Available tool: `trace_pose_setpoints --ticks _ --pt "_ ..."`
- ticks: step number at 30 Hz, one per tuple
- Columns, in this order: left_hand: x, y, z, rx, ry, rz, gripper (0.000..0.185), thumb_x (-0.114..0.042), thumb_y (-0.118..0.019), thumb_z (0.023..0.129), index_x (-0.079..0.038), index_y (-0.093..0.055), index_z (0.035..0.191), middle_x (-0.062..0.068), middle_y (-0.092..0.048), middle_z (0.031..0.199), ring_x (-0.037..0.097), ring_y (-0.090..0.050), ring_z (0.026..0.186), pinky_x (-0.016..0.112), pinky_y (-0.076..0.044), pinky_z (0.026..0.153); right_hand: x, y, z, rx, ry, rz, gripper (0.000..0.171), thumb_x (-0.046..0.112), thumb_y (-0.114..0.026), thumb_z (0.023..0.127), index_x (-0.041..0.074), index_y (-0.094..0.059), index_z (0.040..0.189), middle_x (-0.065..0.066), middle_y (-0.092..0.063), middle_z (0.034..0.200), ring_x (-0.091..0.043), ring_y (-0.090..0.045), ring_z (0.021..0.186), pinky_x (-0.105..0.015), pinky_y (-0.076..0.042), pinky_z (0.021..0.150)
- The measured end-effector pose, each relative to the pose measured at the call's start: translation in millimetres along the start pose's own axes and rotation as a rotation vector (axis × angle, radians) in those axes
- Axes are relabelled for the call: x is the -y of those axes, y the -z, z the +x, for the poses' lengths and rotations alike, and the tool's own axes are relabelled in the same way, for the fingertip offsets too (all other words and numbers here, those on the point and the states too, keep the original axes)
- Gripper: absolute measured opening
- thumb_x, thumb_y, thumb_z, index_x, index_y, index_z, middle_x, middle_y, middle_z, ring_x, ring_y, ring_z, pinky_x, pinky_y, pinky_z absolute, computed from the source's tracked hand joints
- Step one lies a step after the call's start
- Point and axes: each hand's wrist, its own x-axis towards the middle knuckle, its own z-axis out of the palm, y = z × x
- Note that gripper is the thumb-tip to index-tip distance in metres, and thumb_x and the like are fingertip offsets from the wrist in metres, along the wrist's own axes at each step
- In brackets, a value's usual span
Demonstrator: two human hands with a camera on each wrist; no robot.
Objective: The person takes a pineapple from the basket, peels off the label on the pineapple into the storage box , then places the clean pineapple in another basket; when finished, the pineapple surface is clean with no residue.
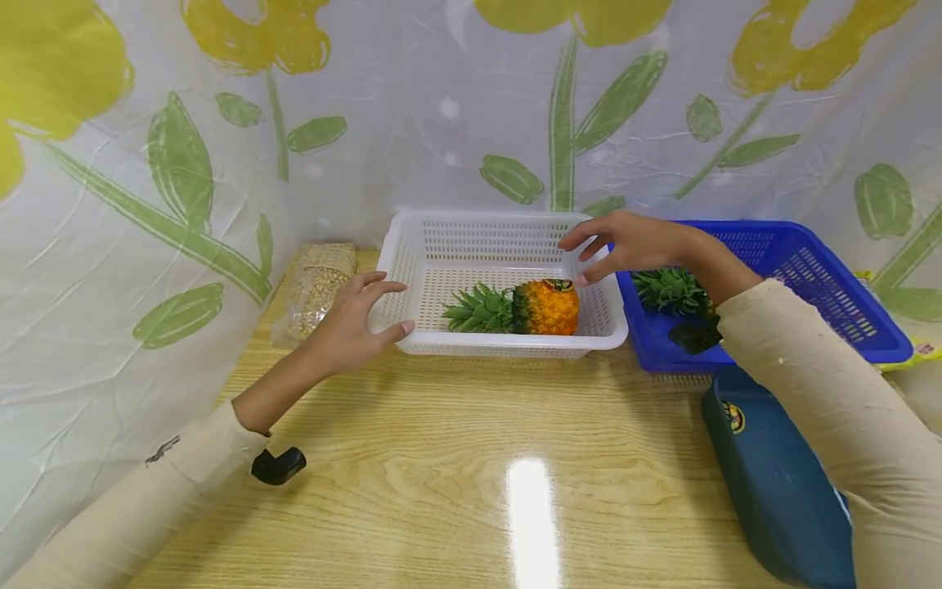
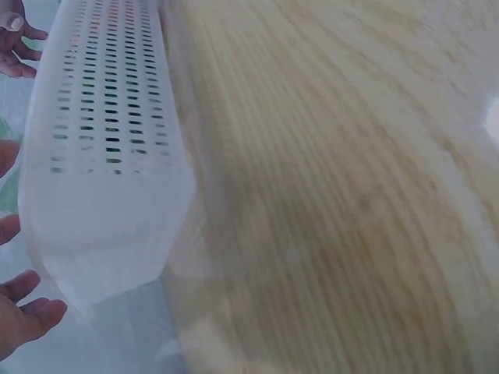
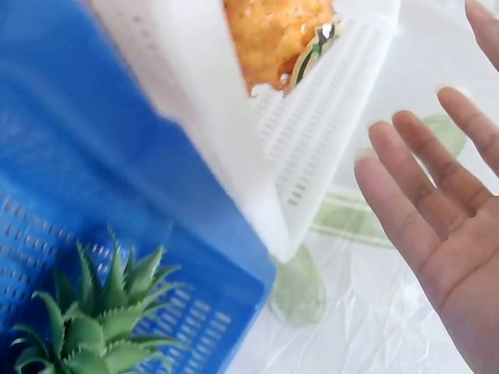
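1. Two hands spread wide: left hand [image 1: 352, 321] touching white basket [image 1: 412, 270] at frame centre, right hand [image 1: 625, 245] above its right rim
2. Pineapple [image 1: 526, 308] lying inside, on desk [image 1: 456, 458]

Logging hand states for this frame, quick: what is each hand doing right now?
Left hand: open, fingers relaxed at the white basket's left corner, gripping nothing.
Right hand: open, fingers spread above the basket's right rim, holding nothing.
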Motion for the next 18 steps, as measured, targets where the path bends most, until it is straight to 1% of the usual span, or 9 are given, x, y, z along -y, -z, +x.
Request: trace_pose_setpoints --ticks 4,7,11,15,18 --pt "5.8 -1.1 -2.3 0.026 0.026 0.001 0.068 -0.043 -0.067 0.095 -0.015 -0.043 0.152 0.024 -0.017 0.163 0.049 -0.021 0.148 0.074 -0.028 0.109 1.7 -3.6 10.1 0.028 0.005 0.01 0.065 0.031 -0.076 0.091 0.013 -0.049 0.148 -0.01 -0.049 0.151 -0.032 -0.053 0.133 -0.051 -0.048 0.105" --pt "9.7 -2.4 -2.1 0.059 0.069 -0.013 0.076 -0.05 -0.064 0.095 -0.018 -0.034 0.157 0.024 -0.009 0.164 0.051 -0.019 0.148 0.076 -0.028 0.107 3.0 -6.4 16.3 0.052 0.006 0.025 0.066 0.029 -0.075 0.092 0.011 -0.048 0.148 -0.013 -0.047 0.152 -0.033 -0.053 0.133 -0.051 -0.047 0.106" --pt "16.6 -5.4 -0.8 0.1 0.104 -0.042 0.081 -0.056 -0.059 0.096 -0.02 -0.025 0.16 0.027 -0.008 0.163 0.054 -0.017 0.147 0.079 -0.026 0.106 6.3 -9.7 24.2 0.079 -0.002 0.04 0.067 0.03 -0.076 0.091 0.01 -0.048 0.149 -0.015 -0.045 0.153 -0.035 -0.051 0.135 -0.052 -0.046 0.107" --pt "24.8 -9.3 0.8 0.136 0.088 -0.131 0.081 -0.055 -0.056 0.098 -0.017 -0.02 0.161 0.027 -0.012 0.163 0.05 -0.016 0.149 0.077 -0.023 0.109 9.0 -11.7 32.0 0.097 -0.014 0.043 0.067 0.031 -0.076 0.091 0.011 -0.048 0.149 -0.015 -0.045 0.153 -0.036 -0.049 0.136 -0.052 -0.046 0.107" --pt "28.7 -11.5 2.0 0.143 0.068 -0.201 0.082 -0.052 -0.056 0.099 -0.015 -0.018 0.161 0.024 -0.013 0.165 0.048 -0.013 0.151 0.075 -0.019 0.112 10.3 -12.3 37.5 0.113 -0.028 0.047 0.067 0.03 -0.075 0.091 0.01 -0.047 0.149 -0.016 -0.044 0.154 -0.038 -0.046 0.138 -0.053 -0.046 0.108"
